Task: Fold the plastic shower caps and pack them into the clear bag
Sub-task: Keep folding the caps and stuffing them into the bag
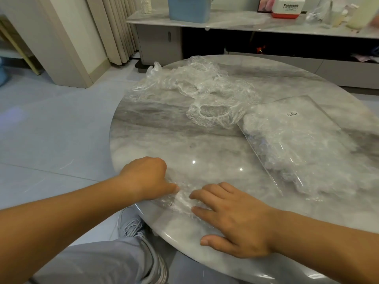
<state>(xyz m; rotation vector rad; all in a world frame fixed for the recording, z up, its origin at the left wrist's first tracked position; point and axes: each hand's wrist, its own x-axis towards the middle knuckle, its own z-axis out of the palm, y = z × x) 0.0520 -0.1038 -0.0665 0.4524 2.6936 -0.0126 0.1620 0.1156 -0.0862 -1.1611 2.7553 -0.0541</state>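
Two hands are working one cap (181, 201) at the near edge of the table (205, 144). Your left hand (146, 177) is sitting at the cap's left end, knuckles up and fingers curled under. Its thumb tip is pressing down on the plastic, but the curled fingers are hiding whether they are gripping any of it, so I cannot tell. The cap is lying scrunched into a narrow strip, running between your hands and touching both.

Farther back, a pile (190, 83) of unfolded caps is spreading over the far left of the table. A loose cap (213, 114) is lying just in front of it, elastic ring facing up.

Your right hand (235, 222) is lying flat with fingers straight and spread. Its fingertips are pressing the cap's right end against the table, and the thumb is resting at the rim.

To the right, the bag (303, 144) is lying flat, well apart from both hands, already holding a wad of caps and carrying a small label (292, 114). The loose cap is touching its far left corner.
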